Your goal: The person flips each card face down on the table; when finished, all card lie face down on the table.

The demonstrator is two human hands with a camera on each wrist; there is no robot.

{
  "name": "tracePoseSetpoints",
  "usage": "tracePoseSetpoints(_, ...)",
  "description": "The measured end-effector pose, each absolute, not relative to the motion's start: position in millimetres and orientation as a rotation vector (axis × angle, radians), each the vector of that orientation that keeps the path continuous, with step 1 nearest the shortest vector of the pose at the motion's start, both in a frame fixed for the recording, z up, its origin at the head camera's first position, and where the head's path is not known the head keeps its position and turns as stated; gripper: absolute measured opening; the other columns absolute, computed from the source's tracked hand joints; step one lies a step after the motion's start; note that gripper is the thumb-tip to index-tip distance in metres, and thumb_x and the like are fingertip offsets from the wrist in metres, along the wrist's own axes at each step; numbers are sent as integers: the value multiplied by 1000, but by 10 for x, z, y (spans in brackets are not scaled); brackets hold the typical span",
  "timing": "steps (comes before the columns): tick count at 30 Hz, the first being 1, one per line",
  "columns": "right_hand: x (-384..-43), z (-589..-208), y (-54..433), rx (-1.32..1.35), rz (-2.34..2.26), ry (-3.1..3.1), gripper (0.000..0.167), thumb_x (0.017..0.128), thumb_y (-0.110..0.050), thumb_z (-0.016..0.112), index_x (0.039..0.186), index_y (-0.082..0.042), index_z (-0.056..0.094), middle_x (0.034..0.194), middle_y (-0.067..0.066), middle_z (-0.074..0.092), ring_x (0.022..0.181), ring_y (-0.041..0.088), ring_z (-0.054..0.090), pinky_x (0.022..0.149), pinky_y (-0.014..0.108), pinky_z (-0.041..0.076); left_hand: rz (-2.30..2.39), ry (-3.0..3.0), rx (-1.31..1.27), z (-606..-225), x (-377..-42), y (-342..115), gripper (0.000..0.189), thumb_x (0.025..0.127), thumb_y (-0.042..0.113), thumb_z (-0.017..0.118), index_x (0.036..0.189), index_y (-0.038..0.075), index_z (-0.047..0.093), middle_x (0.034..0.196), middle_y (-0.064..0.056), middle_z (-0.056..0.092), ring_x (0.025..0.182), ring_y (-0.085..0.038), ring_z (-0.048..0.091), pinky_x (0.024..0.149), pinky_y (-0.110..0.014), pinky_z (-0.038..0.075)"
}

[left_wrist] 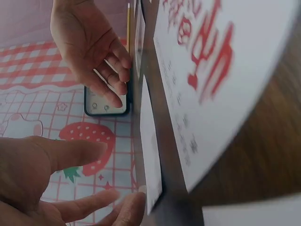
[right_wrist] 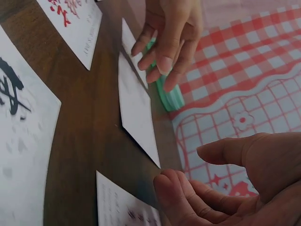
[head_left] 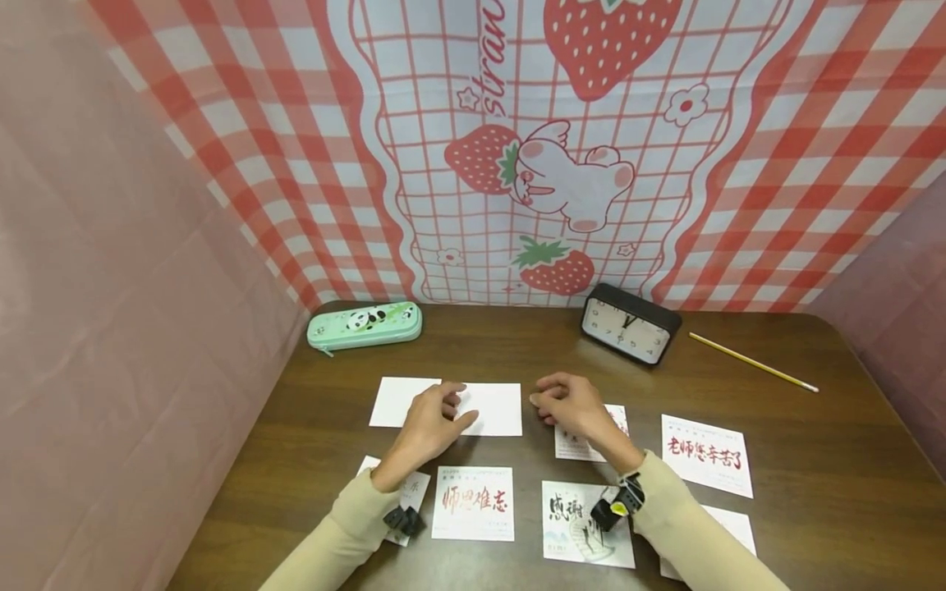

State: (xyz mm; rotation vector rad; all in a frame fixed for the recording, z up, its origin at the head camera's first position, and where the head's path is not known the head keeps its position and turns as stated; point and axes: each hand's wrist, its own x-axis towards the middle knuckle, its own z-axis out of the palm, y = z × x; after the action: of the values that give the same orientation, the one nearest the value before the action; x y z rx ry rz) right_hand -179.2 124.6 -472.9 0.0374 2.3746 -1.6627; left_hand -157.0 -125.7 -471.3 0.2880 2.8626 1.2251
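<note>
Two blank white cards, the left one (head_left: 395, 400) and the right one (head_left: 498, 409), lie side by side on the brown table. Over them hovers my left hand (head_left: 432, 420), thumb and fingers apart and nothing between them. My right hand (head_left: 572, 402) is just right of the blank pair, its fingers loosely bent and holding nothing. Beneath that hand and wrist, a printed card (head_left: 576, 447) is partly covered. In the right wrist view, thumb and fingers of the right hand (right_wrist: 235, 188) stand apart; the left hand (right_wrist: 171, 37) shows beyond the blank cards.
Nearer me lie cards with red writing (head_left: 473, 502) and black writing (head_left: 565, 538), plus one partly under my left sleeve (head_left: 414, 497). More cards (head_left: 705, 454) lie at right. A green pencil case (head_left: 365, 326), black clock (head_left: 628, 324) and yellow pencil (head_left: 750, 359) line the back.
</note>
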Motion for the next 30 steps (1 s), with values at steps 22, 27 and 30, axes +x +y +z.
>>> tracePoseSetpoints(22,-1570,-4612,2074,111,-1656,2401,47,102,-13,63,139,11,52,104,24,74,73,10,68,62,25,59,1436,2550,488,-4664,-1509,-782,45,99,28,72,135,2,64,119,-20,72,105,-35,75,87,-40,64)
tracePoseSetpoints(27,-1492,-4630,2223,105,-1626,2408,49,104,-16,62,141,12,48,111,30,72,81,11,71,71,27,63,1445,2498,518,-4670,-1485,-653,46,100,28,70,137,1,63,127,-23,70,108,-36,74,87,-38,64)
tracePoseSetpoints(30,-1439,-4652,2279,107,-1603,2423,48,105,-16,60,141,12,47,121,33,69,89,15,73,76,28,65,1438,2484,537,-4677,-1466,-580,47,100,28,70,138,1,62,132,-23,68,110,-36,73,86,-34,64)
